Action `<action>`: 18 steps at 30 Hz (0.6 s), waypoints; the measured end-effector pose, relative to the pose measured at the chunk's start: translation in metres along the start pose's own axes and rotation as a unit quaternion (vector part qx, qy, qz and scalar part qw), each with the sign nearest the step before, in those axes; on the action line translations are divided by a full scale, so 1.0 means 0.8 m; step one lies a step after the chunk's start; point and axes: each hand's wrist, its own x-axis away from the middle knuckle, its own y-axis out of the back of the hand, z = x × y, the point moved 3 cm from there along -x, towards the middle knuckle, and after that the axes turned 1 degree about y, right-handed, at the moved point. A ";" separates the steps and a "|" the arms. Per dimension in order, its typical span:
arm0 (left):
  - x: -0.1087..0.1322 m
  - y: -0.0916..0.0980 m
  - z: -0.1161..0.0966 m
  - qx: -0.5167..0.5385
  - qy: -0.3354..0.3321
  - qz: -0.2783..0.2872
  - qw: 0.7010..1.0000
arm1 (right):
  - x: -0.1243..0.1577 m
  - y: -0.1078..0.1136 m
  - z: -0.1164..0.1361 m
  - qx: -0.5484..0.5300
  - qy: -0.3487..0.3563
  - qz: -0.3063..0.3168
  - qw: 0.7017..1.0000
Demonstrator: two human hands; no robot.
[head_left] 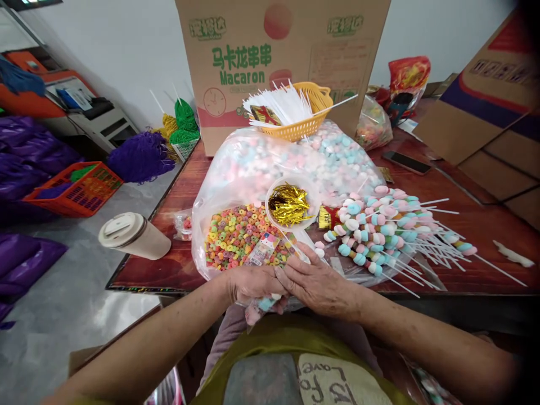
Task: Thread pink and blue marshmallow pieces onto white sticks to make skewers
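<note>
My left hand (255, 286) is closed around a marshmallow skewer (265, 304), whose pink and blue pieces show below its fingers. My right hand (318, 281) meets it, fingers closed at the thin white stick (289, 241) that rises from between both hands; the exact grip is partly hidden. Just beyond lies an open bag of colourful ring-shaped cereal (230, 236) with a small printed wrapper (264, 247) over it. A round plastic tub (313, 191) of gold twist ties (288, 205) stands behind my hands. Finished marshmallow skewers (379, 230) are piled to the right.
A big clear bag of marshmallows (253, 154) fills the middle, with a yellow basket (295, 132) of white sticks on top. Behind stands a cardboard box (291, 34). A lidded cup (135, 236) sits at the left table edge; a phone (407, 162) lies at back right.
</note>
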 end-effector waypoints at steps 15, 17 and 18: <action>0.021 0.025 0.000 -0.377 -0.277 -0.326 0.821 | -0.020 -0.022 -0.092 -0.374 -0.298 0.111 0.871; 0.015 0.037 0.012 -0.178 -0.213 -0.375 0.885 | -0.029 -0.031 -0.137 -0.286 -0.316 0.082 0.901; 0.011 0.040 0.017 -0.080 -0.175 -0.382 0.904 | -0.034 -0.038 -0.155 -0.257 -0.316 0.078 0.910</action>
